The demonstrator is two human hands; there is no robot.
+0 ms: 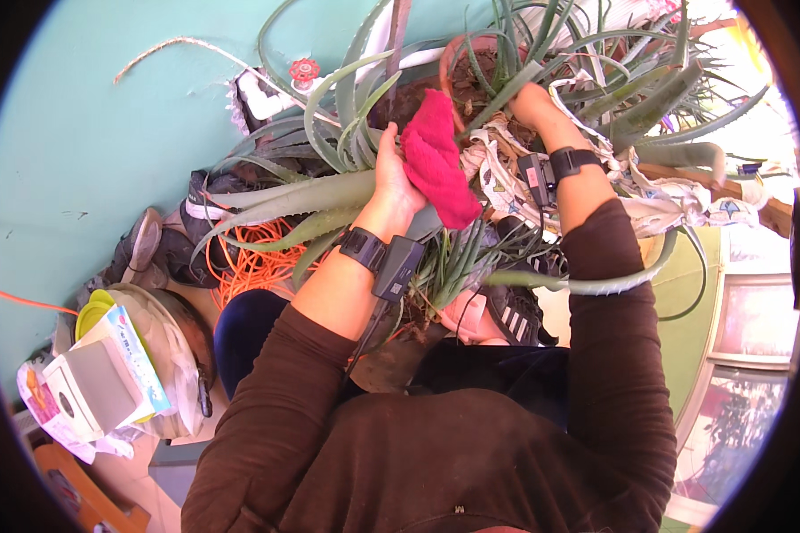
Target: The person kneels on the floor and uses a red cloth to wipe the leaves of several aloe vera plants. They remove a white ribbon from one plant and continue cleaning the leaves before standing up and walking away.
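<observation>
My left hand [398, 170] holds a crumpled red cloth [438, 160], with the thumb up beside the aloe leaves [333, 190] of a large plant. My right hand [532, 106] reaches in by a terracotta pot [450, 66], at the base of a long aloe leaf [515, 91]; its fingertips are hidden, so their hold on the leaf cannot be told. Under my right forearm winds a strip of printed white fabric [497, 166]. Below the cloth, a clump of small aloe plants [450, 266] with soil at its roots lies between my hands and my knees.
Orange cable [253, 263] lies coiled at the left, near several shoes [143, 243]. A white box [93, 390] rests on stacked items at the lower left. A red valve handle [304, 72] and white pipe [260, 100] stand at the wall. Long spiny leaves spread at the right.
</observation>
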